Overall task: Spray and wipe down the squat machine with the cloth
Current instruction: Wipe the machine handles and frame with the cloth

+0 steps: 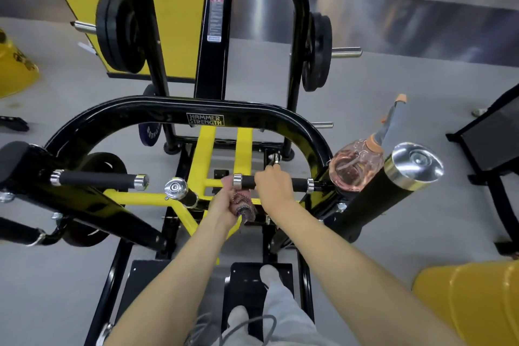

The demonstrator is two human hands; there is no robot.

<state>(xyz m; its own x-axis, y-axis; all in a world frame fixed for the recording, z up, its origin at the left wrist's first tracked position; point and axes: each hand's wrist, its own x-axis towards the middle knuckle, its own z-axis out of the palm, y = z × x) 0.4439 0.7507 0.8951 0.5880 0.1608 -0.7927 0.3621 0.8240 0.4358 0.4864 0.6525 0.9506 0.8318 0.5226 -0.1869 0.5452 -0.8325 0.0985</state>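
The black and yellow squat machine (168,109) fills the middle of the view. My right hand (273,184) grips its right black handle (300,184), fingers curled over the bar. Just left of it, my left hand (224,205) holds a bunched pink and purple cloth (243,205) below the handle's chrome end. A clear spray bottle (355,168) with pinkish liquid and an orange and grey trigger head rests on the machine's right arm, beside the handle.
Weight plates (119,32) hang on both side pegs of the upright frame. A chrome-capped black roller pad (393,194) juts out at right. Yellow objects sit at far left (14,70) and bottom right (471,298). My feet stand on the black footplate (247,281).
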